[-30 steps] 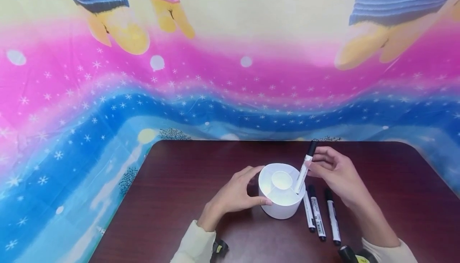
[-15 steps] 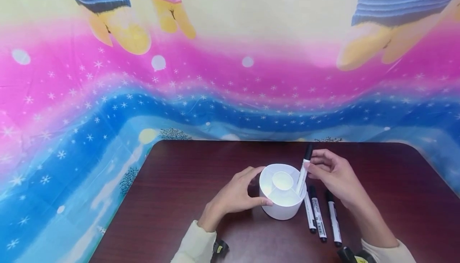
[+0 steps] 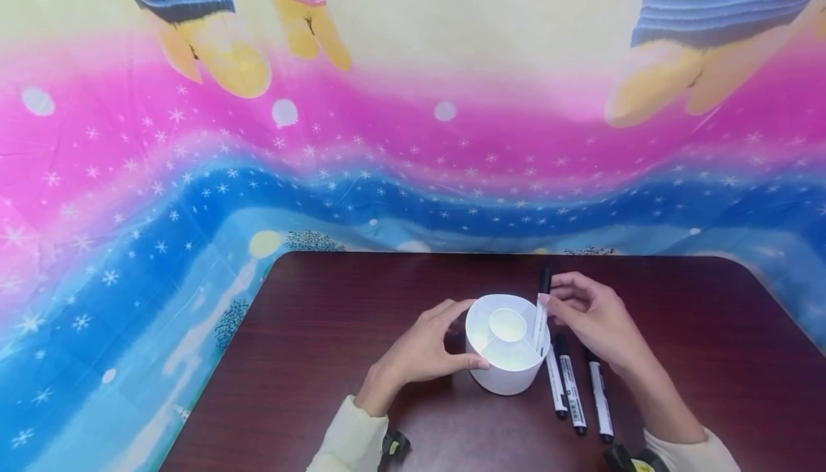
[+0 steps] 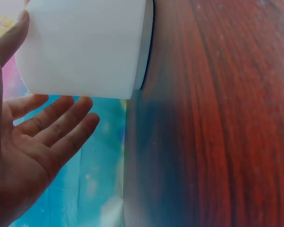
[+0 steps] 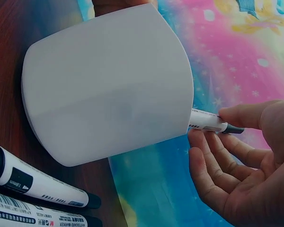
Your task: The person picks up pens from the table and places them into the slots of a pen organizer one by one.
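A round white organizer [image 3: 506,379] with a central ring and divided sections stands on the table. My left hand [image 3: 419,346] holds it from the left, thumb at the front and fingers around the far side; the left wrist view shows the thumb and fingertips against its wall [image 4: 85,52]. With thumb and fingers my right hand [image 3: 603,325] pinches an upright black-capped white marker [image 3: 540,321], its lower part inside the right section. In the right wrist view the marker [image 5: 208,120] sticks out past the organizer's rim, between the thumb and fingers of the hand [image 5: 241,165].
Three black-capped white markers lie right of the organizer: one close beside it [image 3: 556,386], one next to that [image 3: 572,393], and one farther right [image 3: 601,400]. The dark red-brown table [image 3: 323,314] has a patterned cloth [image 3: 387,135] behind it.
The marker in my right hand has moved left and lower into the organizer and now stands more upright. My right hand has shifted left with it; the left hand's hold looks the same.
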`<state>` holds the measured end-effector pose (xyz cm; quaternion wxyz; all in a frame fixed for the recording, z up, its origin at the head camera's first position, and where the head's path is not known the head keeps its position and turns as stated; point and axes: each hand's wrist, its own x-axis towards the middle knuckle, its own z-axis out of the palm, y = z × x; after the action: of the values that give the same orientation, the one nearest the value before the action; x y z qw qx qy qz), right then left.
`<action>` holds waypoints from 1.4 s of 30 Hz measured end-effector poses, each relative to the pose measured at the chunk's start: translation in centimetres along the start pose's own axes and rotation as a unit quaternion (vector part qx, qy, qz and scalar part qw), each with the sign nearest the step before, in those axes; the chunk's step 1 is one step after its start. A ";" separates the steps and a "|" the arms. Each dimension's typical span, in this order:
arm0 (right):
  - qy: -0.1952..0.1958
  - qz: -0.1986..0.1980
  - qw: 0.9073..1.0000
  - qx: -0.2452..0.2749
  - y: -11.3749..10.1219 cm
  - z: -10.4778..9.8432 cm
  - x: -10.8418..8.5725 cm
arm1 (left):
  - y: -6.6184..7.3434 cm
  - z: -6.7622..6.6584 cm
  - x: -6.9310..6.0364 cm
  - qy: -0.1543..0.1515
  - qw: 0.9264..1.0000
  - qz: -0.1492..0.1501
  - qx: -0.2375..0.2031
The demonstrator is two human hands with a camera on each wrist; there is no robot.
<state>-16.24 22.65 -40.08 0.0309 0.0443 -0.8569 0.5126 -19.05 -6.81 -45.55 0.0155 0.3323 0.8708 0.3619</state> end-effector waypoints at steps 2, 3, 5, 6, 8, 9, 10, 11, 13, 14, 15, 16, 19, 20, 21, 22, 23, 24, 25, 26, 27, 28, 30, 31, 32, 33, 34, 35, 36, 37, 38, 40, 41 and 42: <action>-0.003 -0.004 1.000 -0.002 0.1 0.0 0.0 | 0.0 0.0 0.0 0.000 1.000 0.000 0.000; -0.004 -0.005 1.000 -0.003 0.1 0.0 0.0 | 0.0 0.0 0.0 0.000 1.000 0.000 0.000; -0.007 -0.006 1.000 -0.009 0.2 0.0 0.0 | 0.0 0.0 -0.1 0.000 1.000 -0.001 -0.001; -0.008 -0.005 1.000 -0.014 0.2 0.0 0.0 | 0.0 0.0 -0.1 0.000 1.000 -0.001 -0.002; -0.009 -0.003 1.000 -0.025 0.2 0.1 0.0 | 0.0 0.0 -0.1 -0.001 1.000 -0.001 -0.003; -0.010 -0.002 0.999 -0.033 0.2 0.1 0.1 | 0.0 0.0 -0.2 -0.001 1.000 -0.002 -0.004; -0.011 0.000 0.999 -0.037 0.3 0.1 0.1 | 0.0 0.0 -0.2 -0.002 1.000 -0.001 -0.005; -0.013 0.000 0.999 -0.040 0.3 0.1 0.1 | 0.0 0.0 -0.1 -0.002 1.000 -0.002 -0.005; -0.014 -0.001 0.999 -0.049 0.2 0.1 0.1 | -0.1 0.0 -0.1 -0.003 1.000 -0.001 -0.004; -0.013 -0.002 0.999 -0.051 0.2 0.1 0.0 | -0.1 0.0 -0.1 -0.004 1.000 -0.002 -0.003; -0.013 -0.002 0.998 -0.055 0.2 0.0 -0.1 | -0.1 0.0 -0.1 -0.004 1.000 -0.002 -0.002; -0.012 -0.003 0.998 -0.058 0.1 -0.1 -0.1 | -0.1 0.0 -0.1 -0.005 1.000 -0.001 -0.002; -0.007 -0.004 0.998 -0.069 0.0 -0.5 -0.3 | 0.0 0.0 -0.2 -0.005 1.000 -0.001 -0.002; -0.008 -0.004 0.998 -0.069 -0.1 -0.7 -0.4 | 0.0 0.0 -0.2 -0.005 1.000 -0.002 -0.001; -0.008 -0.006 0.997 -0.070 -0.1 -0.9 -0.4 | 0.0 0.0 -0.2 -0.006 1.000 -0.004 -0.004; -0.008 -0.006 0.997 -0.072 -0.1 -1.2 -0.4 | 0.0 0.0 -0.2 -0.007 1.000 -0.006 -0.005; -0.008 -0.006 0.997 -0.075 -0.1 -1.4 -0.5 | 0.0 0.0 -0.2 -0.008 1.000 -0.009 -0.005; -0.009 -0.006 0.997 -0.078 0.0 -1.7 -0.5 | 0.0 0.0 -0.3 -0.012 1.000 -0.014 -0.005; -0.009 -0.005 0.997 -0.083 0.1 -1.9 -0.6 | 0.0 0.0 -0.3 -0.016 1.000 -0.020 -0.006; -0.010 -0.003 0.996 -0.087 0.2 -2.2 -0.7 | 0.0 0.0 -0.3 -0.021 0.999 -0.025 -0.010; -0.009 0.000 0.996 -0.093 0.4 -2.4 -0.8 | 0.0 0.0 -0.3 -0.026 0.999 -0.030 -0.014; -0.009 0.004 0.995 -0.100 0.6 -2.7 -0.9 | 0.0 -0.1 -0.3 -0.030 0.999 -0.032 -0.017; -0.009 0.012 0.993 -0.113 1.2 -3.2 -1.2 | -0.1 -0.2 -0.3 -0.030 0.999 -0.034 -0.028; -0.009 0.015 0.993 -0.119 1.4 -3.4 -1.4 | -0.1 -0.3 -0.3 -0.028 0.998 -0.033 -0.034; -0.009 0.018 0.992 -0.123 1.7 -3.7 -1.5 | -0.1 -0.4 -0.3 -0.024 0.999 -0.030 -0.039; -0.009 0.021 0.992 -0.127 2.0 -3.9 -1.7 | -0.2 -0.5 -0.3 -0.019 0.999 -0.028 -0.043; -0.010 0.023 0.991 -0.129 2.2 -4.1 -1.9 | -0.2 -0.6 -0.3 -0.015 0.998 -0.026 -0.047; -0.010 0.025 0.991 -0.130 2.5 -4.3 -2.0 | -0.2 -0.7 -0.3 -0.013 0.998 -0.024 -0.051; -0.011 0.025 0.991 -0.129 2.7 -4.5 -2.2 | -0.2 -0.7 -0.3 -0.013 0.998 -0.023 -0.054; -0.013 0.027 0.991 -0.128 2.8 -4.6 -2.3 | -0.2 -0.8 -0.3 -0.014 0.998 -0.022 -0.056; -0.014 0.028 0.991 -0.127 3.0 -4.7 -2.5 | -0.2 -0.8 -0.3 -0.015 0.998 -0.021 -0.055; -0.018 0.032 0.992 -0.124 3.3 -4.8 -2.8 | -0.1 -0.7 -0.3 -0.018 0.999 -0.018 -0.048; -0.021 0.035 0.992 -0.120 3.5 -4.9 -2.9 | -0.1 -0.6 -0.3 -0.018 0.999 -0.016 -0.043; -0.023 0.039 0.992 -0.117 3.7 -4.9 -3.1 | -0.1 -0.5 -0.3 -0.017 0.999 -0.014 -0.037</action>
<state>-13.52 28.83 -41.31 -0.0039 0.0189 -0.9126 0.4085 -19.00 -7.33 -45.28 0.0478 0.3252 0.8612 0.3876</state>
